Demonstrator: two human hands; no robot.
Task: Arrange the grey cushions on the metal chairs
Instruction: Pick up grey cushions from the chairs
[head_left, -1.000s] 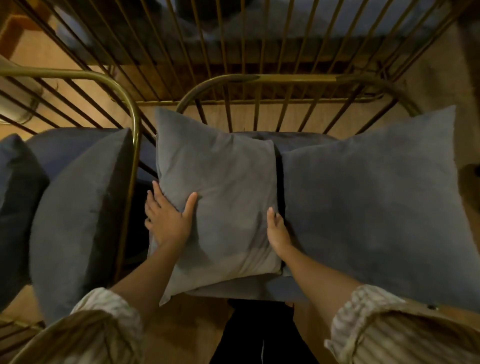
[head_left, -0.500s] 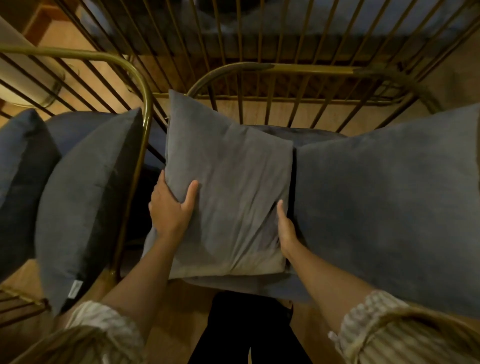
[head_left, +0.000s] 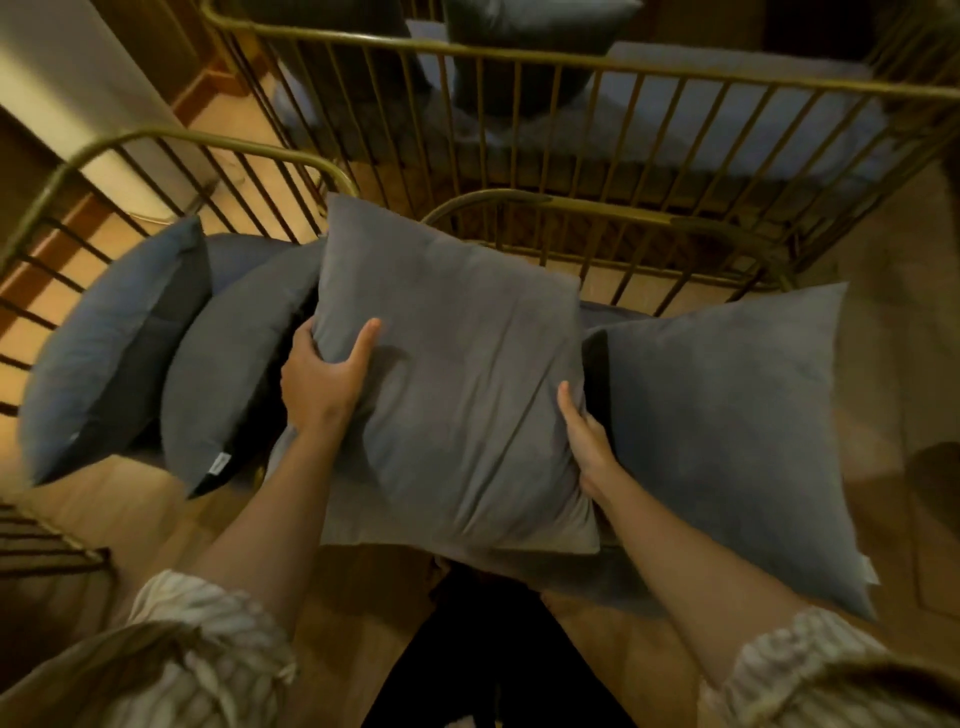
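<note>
Left hand (head_left: 322, 376) clamped on grey cushion (head_left: 457, 374) edge, right hand (head_left: 587, 441) gripping opposite edge, fingers hidden behind

Single head-worn wide-angle view, steeply downward and forward, close over the metal chairs (head_left: 597, 208).

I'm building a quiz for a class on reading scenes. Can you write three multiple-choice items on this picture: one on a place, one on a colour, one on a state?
1. Where is the right hand?
A. on the held cushion's right edge
B. on a chair rail
C. on the floor

2. What colour are the chair frames?
A. white
B. brass-gold
C. red

3. How is the middle cushion held?
A. lying untouched
B. by one hand
C. gripped by both hands

Answers: A, its fingers sit between the held cushion and the right-hand cushion. B, the bars shine gold. C, the left hand clasps the other edge.
</note>
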